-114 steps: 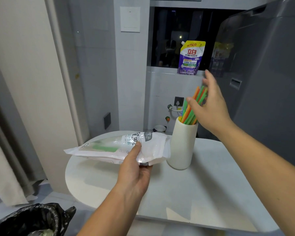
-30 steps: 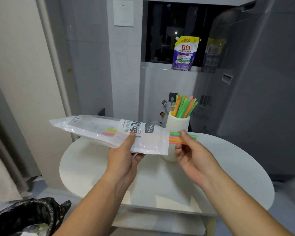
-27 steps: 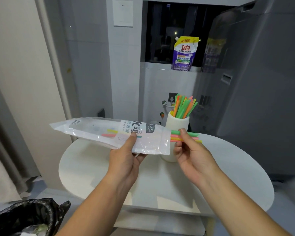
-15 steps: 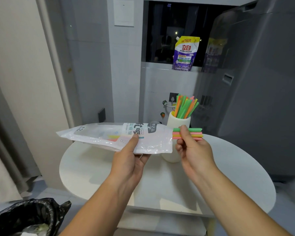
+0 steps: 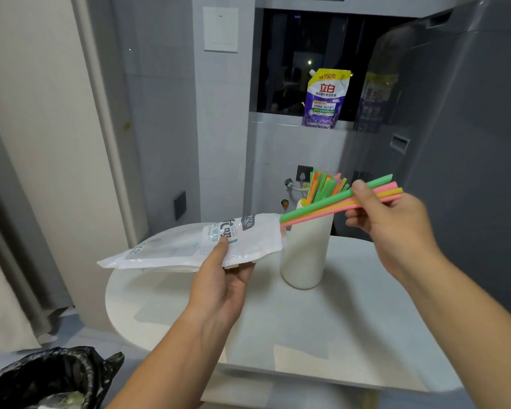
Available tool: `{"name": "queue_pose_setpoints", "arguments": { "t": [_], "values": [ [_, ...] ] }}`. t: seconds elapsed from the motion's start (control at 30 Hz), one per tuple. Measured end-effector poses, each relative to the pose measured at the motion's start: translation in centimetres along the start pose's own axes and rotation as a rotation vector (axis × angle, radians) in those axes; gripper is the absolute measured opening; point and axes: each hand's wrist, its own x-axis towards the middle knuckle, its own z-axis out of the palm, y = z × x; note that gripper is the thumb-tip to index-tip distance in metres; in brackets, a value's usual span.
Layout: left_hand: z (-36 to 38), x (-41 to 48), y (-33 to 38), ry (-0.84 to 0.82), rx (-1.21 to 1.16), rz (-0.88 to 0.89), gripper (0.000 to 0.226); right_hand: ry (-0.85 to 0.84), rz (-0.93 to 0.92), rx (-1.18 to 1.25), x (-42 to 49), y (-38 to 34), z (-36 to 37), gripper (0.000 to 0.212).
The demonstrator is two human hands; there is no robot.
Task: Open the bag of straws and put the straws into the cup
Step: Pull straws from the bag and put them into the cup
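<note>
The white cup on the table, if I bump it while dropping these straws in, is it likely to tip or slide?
The cup is tall and narrow, and its straws lean out above the rim, so a high knock could probably tip it. It stands on a smooth table, so a low nudge may slide it. The right hand should likely feed its bundle in from above.

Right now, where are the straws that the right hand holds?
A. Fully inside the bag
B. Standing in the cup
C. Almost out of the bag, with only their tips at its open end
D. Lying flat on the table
C: the right hand pinches a small bundle of straws in the air, tilted up to the right, and only their lower tips reach the open end of the bag, in front of the cup.
</note>
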Motion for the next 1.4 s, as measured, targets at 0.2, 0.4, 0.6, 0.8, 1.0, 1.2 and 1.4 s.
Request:
{"name": "queue_pose_setpoints", "arguments": {
  "t": [0.2,0.4,0.6,0.8,1.0,1.2,1.4],
  "values": [
    [-0.2,0.6,0.4,0.015,-0.054,0.029,0.039,0.006,-0.091,-0.094,2.0,-2.8,-2.2,0.018],
    [-0.4,0.7,0.3,0.034,-0.058,0.042,0.038,0.061,-0.151,-0.135,3.3,-5.1,-4.2,0.021],
    [-0.5,0.5,0.2,0.031,-0.034,0.045,0.037,0.092,-0.209,-0.288,3.8,-6.9,-5.5,0.022],
    [-0.3,0.1,-0.2,0.034,-0.006,0.026,0.036,0.106,-0.306,-0.444,3.6,-8.0,-5.2,0.02],
    [-0.3,0.0,0.0,0.026,-0.004,0.03,0.037,0.117,-0.358,-0.491,3.5,-9.1,-4.9,0.015],
    [-0.3,-0.1,0.0,0.023,-0.005,0.025,0.037,0.095,-0.42,-0.543,3.4,-9.7,-4.5,0.019],
    [-0.3,-0.2,-0.1,0.018,0.003,0.022,0.037,0.038,-0.44,-0.625,3.2,-9.4,-3.1,0.023]
  ]
}}
